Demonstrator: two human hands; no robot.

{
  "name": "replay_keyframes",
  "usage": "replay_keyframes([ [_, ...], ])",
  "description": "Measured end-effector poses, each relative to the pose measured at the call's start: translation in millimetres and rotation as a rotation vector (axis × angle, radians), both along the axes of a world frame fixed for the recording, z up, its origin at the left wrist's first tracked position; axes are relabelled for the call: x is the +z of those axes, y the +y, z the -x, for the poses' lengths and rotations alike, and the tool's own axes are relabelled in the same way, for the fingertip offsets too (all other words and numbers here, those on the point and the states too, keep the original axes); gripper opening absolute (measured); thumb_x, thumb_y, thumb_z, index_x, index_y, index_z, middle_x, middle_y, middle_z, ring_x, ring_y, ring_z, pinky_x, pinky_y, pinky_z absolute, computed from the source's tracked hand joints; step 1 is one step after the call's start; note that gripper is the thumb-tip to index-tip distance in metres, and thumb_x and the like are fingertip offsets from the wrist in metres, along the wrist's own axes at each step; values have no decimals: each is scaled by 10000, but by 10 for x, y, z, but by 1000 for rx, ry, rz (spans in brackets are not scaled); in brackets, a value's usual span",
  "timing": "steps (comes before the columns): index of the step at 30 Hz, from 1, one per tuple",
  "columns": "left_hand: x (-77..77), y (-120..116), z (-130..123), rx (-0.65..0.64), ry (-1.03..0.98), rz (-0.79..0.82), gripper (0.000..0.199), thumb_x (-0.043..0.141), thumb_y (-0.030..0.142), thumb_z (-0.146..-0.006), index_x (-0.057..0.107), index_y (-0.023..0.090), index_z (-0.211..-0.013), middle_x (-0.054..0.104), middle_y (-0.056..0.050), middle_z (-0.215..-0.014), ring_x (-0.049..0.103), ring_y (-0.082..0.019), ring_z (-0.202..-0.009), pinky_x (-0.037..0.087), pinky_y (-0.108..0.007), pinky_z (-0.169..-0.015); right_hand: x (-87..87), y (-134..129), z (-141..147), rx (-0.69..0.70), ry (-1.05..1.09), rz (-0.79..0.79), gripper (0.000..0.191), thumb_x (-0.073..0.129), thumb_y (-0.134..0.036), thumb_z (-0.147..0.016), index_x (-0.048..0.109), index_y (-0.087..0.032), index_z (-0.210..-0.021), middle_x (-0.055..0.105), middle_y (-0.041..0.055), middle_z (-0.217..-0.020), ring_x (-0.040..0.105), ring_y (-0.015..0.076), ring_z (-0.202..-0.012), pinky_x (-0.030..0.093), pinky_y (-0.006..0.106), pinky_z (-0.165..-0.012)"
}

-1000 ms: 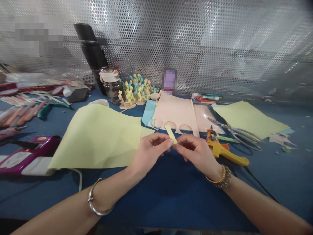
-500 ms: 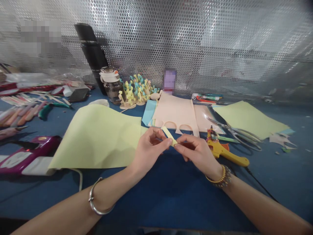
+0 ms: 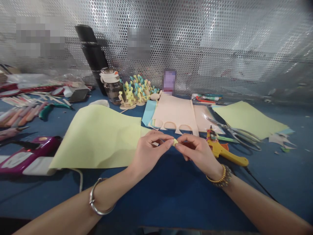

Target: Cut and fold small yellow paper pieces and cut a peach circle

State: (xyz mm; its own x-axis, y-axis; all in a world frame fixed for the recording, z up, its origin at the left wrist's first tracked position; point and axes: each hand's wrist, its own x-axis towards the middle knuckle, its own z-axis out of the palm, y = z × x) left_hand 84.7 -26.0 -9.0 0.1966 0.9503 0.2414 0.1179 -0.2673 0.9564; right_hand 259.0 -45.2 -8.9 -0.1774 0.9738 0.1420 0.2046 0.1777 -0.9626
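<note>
Between the fingertips of both hands is a small pale yellow paper strip [image 3: 175, 142], of which only a short bit shows. My left hand [image 3: 152, 148] pinches it from the left, thumb against fingers. From the right, my right hand [image 3: 195, 150] pinches its other end. The fingers cover most of the strip. Left of my left hand lies a large pale yellow-green sheet [image 3: 102, 140], curled up at its far left. Beyond the hands is a pink sheet [image 3: 174, 109] with rounded cut-outs along its near edge.
A yellow glue gun [image 3: 230, 156] and scissors [image 3: 239, 133] lie right of my right hand. Behind stand a black bottle [image 3: 91, 55], a jar [image 3: 112, 86] and small paper flowers [image 3: 137, 89]. A purple device [image 3: 29, 155] is at the left, more yellow-green sheets [image 3: 249, 119] at the right.
The strip stuck up between my hands before; now only a small bit shows at the fingertips. My left fingers have straightened and moved slightly right, closer to my right hand.
</note>
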Motion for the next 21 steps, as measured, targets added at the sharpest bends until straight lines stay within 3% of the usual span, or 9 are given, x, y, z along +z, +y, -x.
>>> replay_keyframes([
  [14,68,2,5,-26,76,90,126,686,311,-746,714,188,-756,670,-18,-793,591,-137,-725,438,-243,-624,-2,7,11,-25,-25,-7,167,647,-318,-802,602,-170,-738,507,-58,-599,447,36,-440,364,165,-413],
  [21,64,26,-3,-114,-7,319,230,691,389,-737,712,169,-803,642,-7,-666,560,-114,-618,408,-213,-534,5,1,12,-48,-43,1,165,648,-325,-793,619,-167,-755,530,-48,-604,459,44,-444,365,173,-409],
])
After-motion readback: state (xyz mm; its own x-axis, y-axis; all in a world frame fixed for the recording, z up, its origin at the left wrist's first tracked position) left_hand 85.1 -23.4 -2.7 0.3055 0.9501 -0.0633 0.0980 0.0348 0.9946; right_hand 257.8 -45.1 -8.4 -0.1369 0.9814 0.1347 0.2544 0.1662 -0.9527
